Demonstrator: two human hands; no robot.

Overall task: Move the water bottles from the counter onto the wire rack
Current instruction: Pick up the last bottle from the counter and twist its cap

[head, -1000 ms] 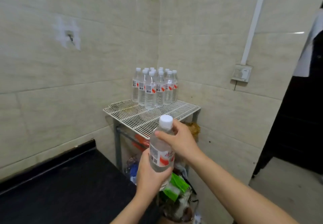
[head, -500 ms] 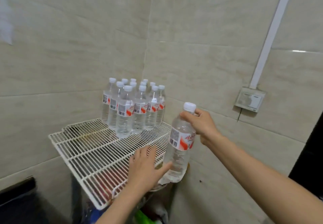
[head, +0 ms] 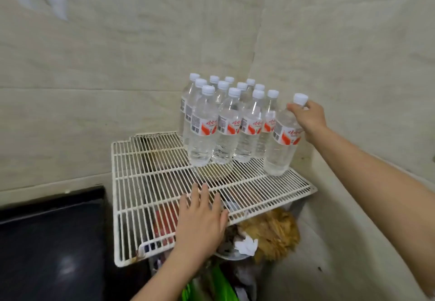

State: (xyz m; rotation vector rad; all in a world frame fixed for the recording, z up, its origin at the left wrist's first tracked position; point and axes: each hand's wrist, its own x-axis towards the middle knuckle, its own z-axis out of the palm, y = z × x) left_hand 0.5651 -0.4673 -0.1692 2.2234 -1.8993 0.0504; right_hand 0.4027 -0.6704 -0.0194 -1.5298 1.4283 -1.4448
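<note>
Two beige tiled walls corner the white wire rack beside our black desk. At the rack's right edge our right hand grips the clear plastic water bottle by its neck; our left hand lies flat, fingers straight.

My left hand, bare, forearm uncovered as far as I can see, my right hand, bare too, forearm uncovered to the frame's edge.

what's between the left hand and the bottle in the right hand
Only bare wire rack: in the head view nothing stands on the grid between the left hand and the bottle that the right hand grips.
</note>
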